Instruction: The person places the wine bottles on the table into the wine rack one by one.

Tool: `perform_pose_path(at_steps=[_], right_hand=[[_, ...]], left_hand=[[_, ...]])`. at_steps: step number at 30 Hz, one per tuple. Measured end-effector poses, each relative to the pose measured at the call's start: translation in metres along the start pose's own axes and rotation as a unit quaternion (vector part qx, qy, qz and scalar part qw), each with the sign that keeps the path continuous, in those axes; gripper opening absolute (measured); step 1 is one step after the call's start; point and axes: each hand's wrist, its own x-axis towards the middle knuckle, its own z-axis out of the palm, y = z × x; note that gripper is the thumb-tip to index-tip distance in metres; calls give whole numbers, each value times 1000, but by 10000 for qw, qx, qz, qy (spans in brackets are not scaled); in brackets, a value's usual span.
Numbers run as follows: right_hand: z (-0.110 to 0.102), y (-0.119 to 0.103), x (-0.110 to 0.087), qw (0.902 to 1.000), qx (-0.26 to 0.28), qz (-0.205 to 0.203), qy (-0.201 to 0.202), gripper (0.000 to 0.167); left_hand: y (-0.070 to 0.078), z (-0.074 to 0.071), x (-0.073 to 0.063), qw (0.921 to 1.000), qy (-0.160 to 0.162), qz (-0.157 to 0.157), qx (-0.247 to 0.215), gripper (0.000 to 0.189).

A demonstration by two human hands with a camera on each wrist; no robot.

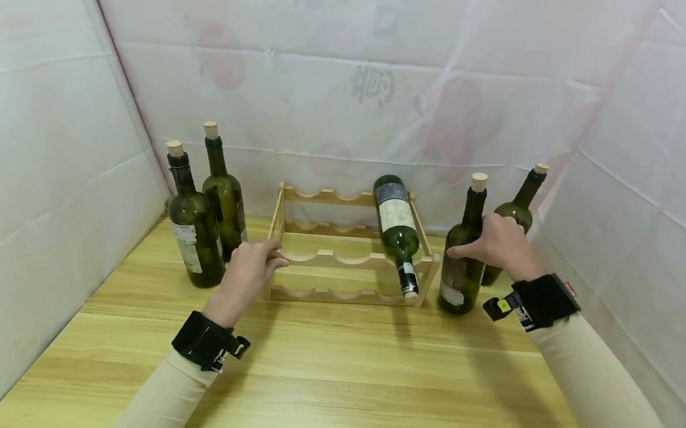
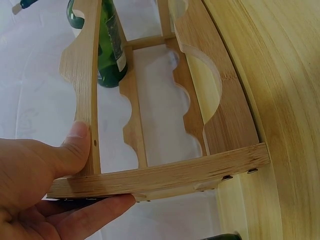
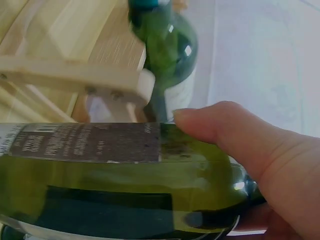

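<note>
A wooden wine rack (image 1: 338, 261) stands on the table, its scalloped rails running left to right. My left hand (image 1: 247, 267) grips its front left corner, thumb (image 2: 77, 142) on the upper rail and fingers under the end bar. One corked wine bottle (image 1: 397, 220) lies in the rack's rightmost upper slot, neck toward me. Right of the rack, an upright dark green wine bottle (image 1: 461, 268) stands with my right hand (image 1: 499, 243) around its upper body. In the right wrist view, the thumb presses on that bottle (image 3: 115, 175) near its shoulder; the other fingers are mostly hidden behind it.
Two corked bottles stand left of the rack, one in front (image 1: 194, 226) and one behind (image 1: 222, 194). Another bottle (image 1: 520, 201) stands behind the one at my right hand. White cloth walls (image 1: 340, 123) enclose the wooden table (image 1: 325, 386) at the back and sides.
</note>
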Motion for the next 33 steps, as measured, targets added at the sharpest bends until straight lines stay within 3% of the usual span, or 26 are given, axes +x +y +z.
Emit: perform_pose_path(at_steps=[15, 27, 33], right_hand=[[-8, -35, -66, 9983, -87, -457, -353, 53], [-6, -50, -99, 9939, -20, -930, -588, 53], [-5, -70, -110, 9924, -63, -1057, -620, 51]], left_hand=[[0, -1, -1, 10000, 17, 54, -13, 16], [1, 1, -3, 10000, -8, 50, -31, 19], [1, 0, -2, 10000, 13, 59, -17, 18]])
